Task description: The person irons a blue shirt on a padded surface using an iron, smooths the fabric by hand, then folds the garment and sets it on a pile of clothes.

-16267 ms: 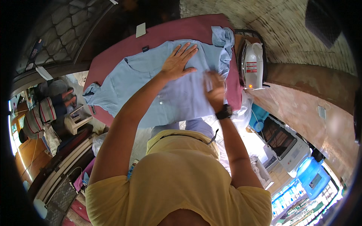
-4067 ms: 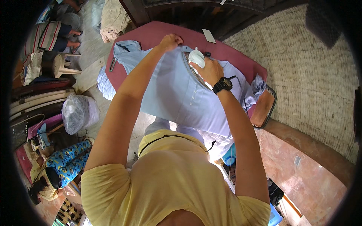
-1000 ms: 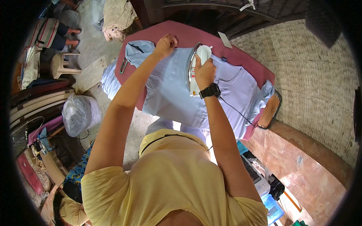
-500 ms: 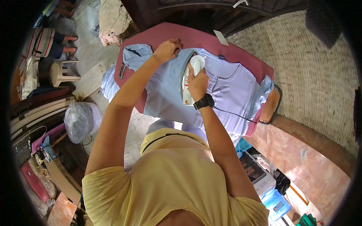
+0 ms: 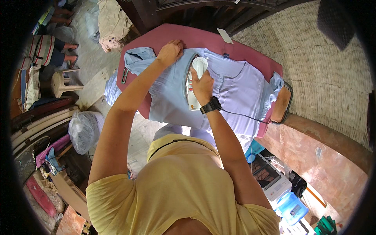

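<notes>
A light blue shirt (image 5: pixel 239 92) lies spread over a dark red ironing board (image 5: pixel 172 33). My right hand (image 5: pixel 202 87), with a black watch on its wrist, is closed around the handle of a white iron (image 5: pixel 200 67). The iron's soleplate rests on the shirt's left part, its tip facing away from me. Up at the far edge of the cloth, my left hand (image 5: pixel 171 53) is closed, with curled fingers on the fabric; the fingertips are partly hidden. Beside the left forearm is a bunched sleeve (image 5: pixel 139 56).
A black cord (image 5: pixel 244 119) runs rightward from the iron over the shirt. The board's metal-framed end (image 5: pixel 282 103) is at the right. A pale card (image 5: pixel 225 36) lies by the far edge. Left on the floor are a plastic-wrapped bundle (image 5: pixel 84 131) and a beige stool (image 5: pixel 58 83).
The whole view has shifted slightly. Against the shirt, the iron and my right hand have moved a little toward me and left. My left hand keeps its place on the cloth.
</notes>
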A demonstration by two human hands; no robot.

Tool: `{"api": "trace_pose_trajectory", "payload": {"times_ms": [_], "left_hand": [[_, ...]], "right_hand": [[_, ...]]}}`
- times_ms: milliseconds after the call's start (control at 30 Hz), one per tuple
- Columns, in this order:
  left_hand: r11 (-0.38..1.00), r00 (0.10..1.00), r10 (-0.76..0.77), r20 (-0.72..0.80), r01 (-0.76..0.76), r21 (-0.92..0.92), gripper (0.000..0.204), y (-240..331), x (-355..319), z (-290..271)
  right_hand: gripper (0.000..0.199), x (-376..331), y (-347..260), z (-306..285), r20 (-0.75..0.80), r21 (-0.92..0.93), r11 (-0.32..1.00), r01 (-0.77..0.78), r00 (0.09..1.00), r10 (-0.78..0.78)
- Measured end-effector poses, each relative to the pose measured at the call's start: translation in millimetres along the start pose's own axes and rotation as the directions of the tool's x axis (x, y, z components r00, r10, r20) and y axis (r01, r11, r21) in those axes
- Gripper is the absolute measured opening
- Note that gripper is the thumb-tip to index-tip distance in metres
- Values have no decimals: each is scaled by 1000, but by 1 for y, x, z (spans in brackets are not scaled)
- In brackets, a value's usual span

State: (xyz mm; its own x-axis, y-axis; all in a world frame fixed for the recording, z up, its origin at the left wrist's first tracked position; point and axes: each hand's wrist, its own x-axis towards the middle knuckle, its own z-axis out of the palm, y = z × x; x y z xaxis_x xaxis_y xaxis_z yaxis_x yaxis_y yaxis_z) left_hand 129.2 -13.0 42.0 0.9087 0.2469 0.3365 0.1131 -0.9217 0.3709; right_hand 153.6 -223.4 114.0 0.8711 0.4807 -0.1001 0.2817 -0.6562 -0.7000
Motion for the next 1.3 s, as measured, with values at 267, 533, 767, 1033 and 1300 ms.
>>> {"api": "trace_pose_trajectory", "payload": {"times_ms": [267, 533, 767, 1033, 1300], "left_hand": [[910, 988, -151, -42, 123, -396, 12, -10, -5, 6], [877, 977, -207, -55, 160, -454, 9, -7, -8, 13], [845, 945, -314, -89, 235, -481, 11, -10, -6, 22], [849, 957, -279, -80, 207, -487, 9, -11, -3, 30], [825, 936, -352, -7, 307, -475, 9, -9, 1, 28]], "right_hand": [[57, 39, -19, -6, -54, -114, 991, 71, 996, -77], [52, 15, 18, -76, -87, 6, 999, 48, 995, -47], [58, 11, 120, -243, -331, -334, 934, -123, 943, 6], [74, 21, 287, -406, -455, -487, 712, -507, 842, 288], [80, 85, 371, -388, -460, -413, 801, -434, 858, 227]]}}
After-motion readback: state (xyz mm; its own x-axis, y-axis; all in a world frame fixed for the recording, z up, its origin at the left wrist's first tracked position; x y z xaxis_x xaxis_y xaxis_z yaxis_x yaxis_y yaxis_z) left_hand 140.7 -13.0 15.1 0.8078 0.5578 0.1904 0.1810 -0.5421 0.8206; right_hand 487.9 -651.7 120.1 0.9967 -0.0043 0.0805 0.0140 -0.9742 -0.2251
